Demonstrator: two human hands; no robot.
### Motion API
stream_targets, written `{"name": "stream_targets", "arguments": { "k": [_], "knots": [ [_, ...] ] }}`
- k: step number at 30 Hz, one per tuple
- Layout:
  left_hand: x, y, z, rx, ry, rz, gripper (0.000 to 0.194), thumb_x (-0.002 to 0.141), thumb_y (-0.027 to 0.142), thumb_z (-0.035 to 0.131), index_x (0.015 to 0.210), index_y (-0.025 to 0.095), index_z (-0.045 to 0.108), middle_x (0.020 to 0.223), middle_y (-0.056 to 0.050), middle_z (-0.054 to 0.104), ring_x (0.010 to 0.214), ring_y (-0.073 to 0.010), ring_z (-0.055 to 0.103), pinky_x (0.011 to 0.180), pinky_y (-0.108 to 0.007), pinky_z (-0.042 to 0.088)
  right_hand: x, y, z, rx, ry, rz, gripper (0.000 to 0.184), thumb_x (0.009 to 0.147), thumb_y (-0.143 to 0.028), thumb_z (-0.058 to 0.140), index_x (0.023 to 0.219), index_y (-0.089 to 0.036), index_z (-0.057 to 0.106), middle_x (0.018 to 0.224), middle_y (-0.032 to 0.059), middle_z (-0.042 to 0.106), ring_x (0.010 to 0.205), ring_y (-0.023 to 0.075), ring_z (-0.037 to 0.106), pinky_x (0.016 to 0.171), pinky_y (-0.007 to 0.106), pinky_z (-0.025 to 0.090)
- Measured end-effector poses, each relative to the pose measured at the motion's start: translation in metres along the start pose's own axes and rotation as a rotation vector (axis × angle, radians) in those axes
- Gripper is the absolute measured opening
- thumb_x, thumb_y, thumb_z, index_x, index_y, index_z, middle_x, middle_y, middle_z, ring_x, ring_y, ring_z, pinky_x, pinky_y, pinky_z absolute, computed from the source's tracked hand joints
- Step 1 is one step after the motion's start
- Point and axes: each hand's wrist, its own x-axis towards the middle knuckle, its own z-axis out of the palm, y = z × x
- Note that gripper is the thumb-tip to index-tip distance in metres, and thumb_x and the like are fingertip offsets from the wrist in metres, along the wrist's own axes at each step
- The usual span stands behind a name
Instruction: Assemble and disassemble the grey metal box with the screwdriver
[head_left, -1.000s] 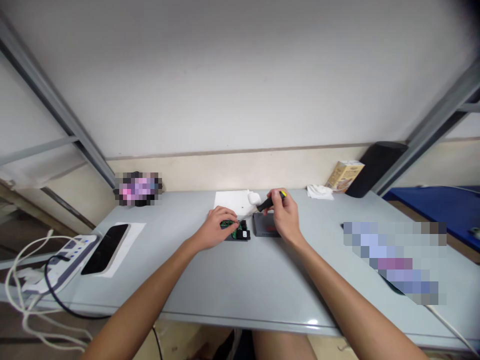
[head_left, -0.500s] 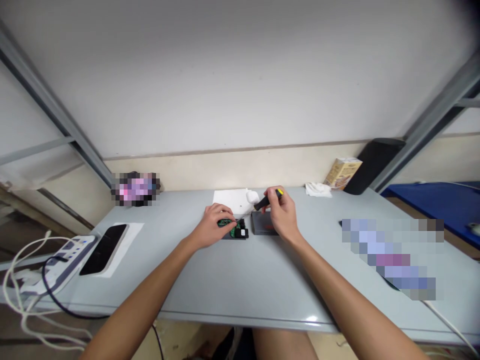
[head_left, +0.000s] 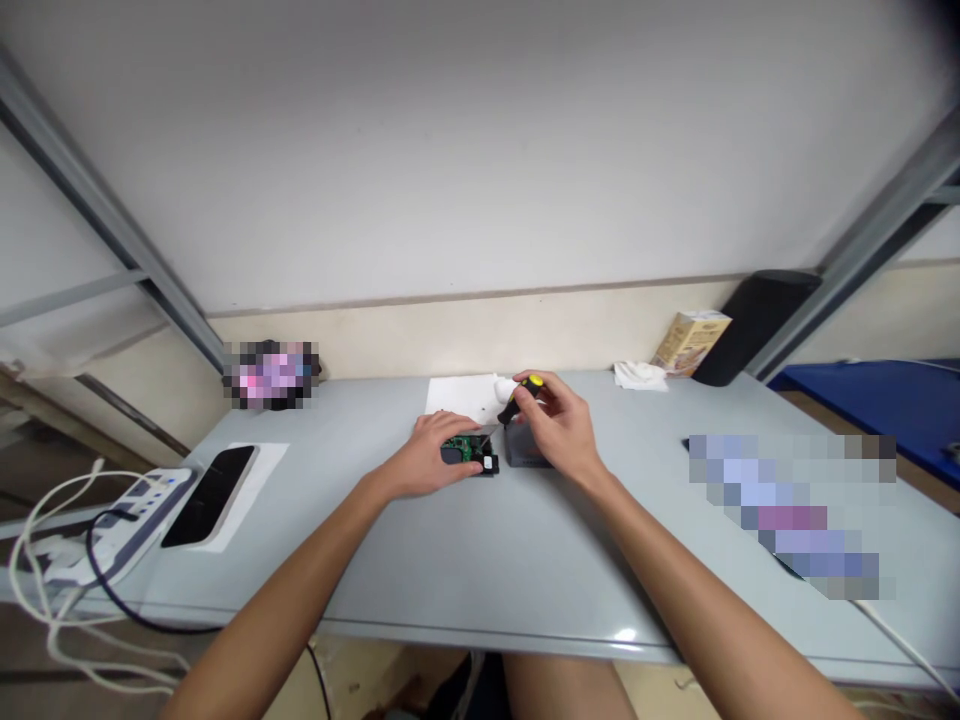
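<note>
A green circuit board with black parts sits in a dark tray-like housing on the desk. My left hand spans it from the left, fingers along the far edge and thumb at the near edge, gripping it. My right hand is closed round the black and yellow handle of a screwdriver. The screwdriver tilts down to the left, its shaft reaching the right part of the board. Beneath my right hand lies a dark grey box-like case, partly covered by the hand.
Behind the board are a white paper sheet and a small white object. A phone and a power strip lie left. Crumpled tissue, a carton and a black cylinder stand back right.
My left thumb has moved from over the board to its near edge, and the fingers have spread along the far side. The screwdriver has shifted left and stands steeper.
</note>
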Motion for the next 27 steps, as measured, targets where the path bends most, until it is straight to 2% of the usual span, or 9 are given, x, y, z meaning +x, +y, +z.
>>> {"name": "stream_targets", "arguments": {
  "k": [4,7,16,20,27],
  "knots": [
    [-0.002,0.000,0.000,0.007,-0.066,-0.005,0.059,0.089,0.047,0.080,0.142,0.032,0.061,0.143,-0.007,0.066,0.139,-0.0309,0.053,0.123,-0.050,0.027,-0.001,0.006,0.000,-0.013,-0.025,-0.023,0.034,0.088,-0.052,0.072,0.106,-0.022,0.073,0.089,0.0024,0.067,0.068,0.0157,0.063,0.059,0.029,0.059],
    [-0.002,-0.002,0.001,0.021,-0.085,0.001,0.061,0.088,0.045,0.081,0.144,0.033,0.060,0.142,-0.006,0.067,0.138,-0.0306,0.054,0.122,-0.049,0.029,0.000,0.010,0.001,-0.018,-0.032,-0.041,0.034,0.089,-0.052,0.072,0.106,-0.022,0.073,0.092,0.0033,0.068,0.071,0.0165,0.065,0.063,0.031,0.062],
    [-0.001,-0.001,0.002,-0.017,-0.064,-0.006,0.051,0.089,0.040,0.080,0.136,0.032,0.065,0.136,-0.006,0.071,0.132,-0.0299,0.060,0.119,-0.048,0.032,-0.001,0.011,0.002,-0.006,-0.075,-0.056,0.032,0.091,-0.051,0.072,0.108,-0.023,0.073,0.101,0.0052,0.068,0.076,0.0176,0.065,0.065,0.033,0.062],
    [-0.001,-0.002,0.002,-0.031,-0.056,0.005,0.040,0.089,0.038,0.080,0.127,0.029,0.068,0.132,-0.005,0.073,0.126,-0.0284,0.064,0.117,-0.045,0.036,-0.002,0.006,0.001,-0.025,-0.156,-0.064,0.033,0.094,-0.048,0.069,0.118,-0.025,0.073,0.105,0.0053,0.067,0.082,0.0181,0.065,0.071,0.033,0.062],
    [-0.001,-0.003,0.005,0.002,-0.033,0.059,0.029,0.089,0.037,0.078,0.115,0.026,0.069,0.126,-0.005,0.075,0.120,-0.0271,0.068,0.112,-0.044,0.043,-0.005,-0.013,-0.001,-0.126,-0.383,-0.122,0.038,0.100,-0.036,0.060,0.137,-0.030,0.068,0.114,0.0065,0.070,0.098,0.0210,0.067,0.087,0.039,0.060]
  ]
}}
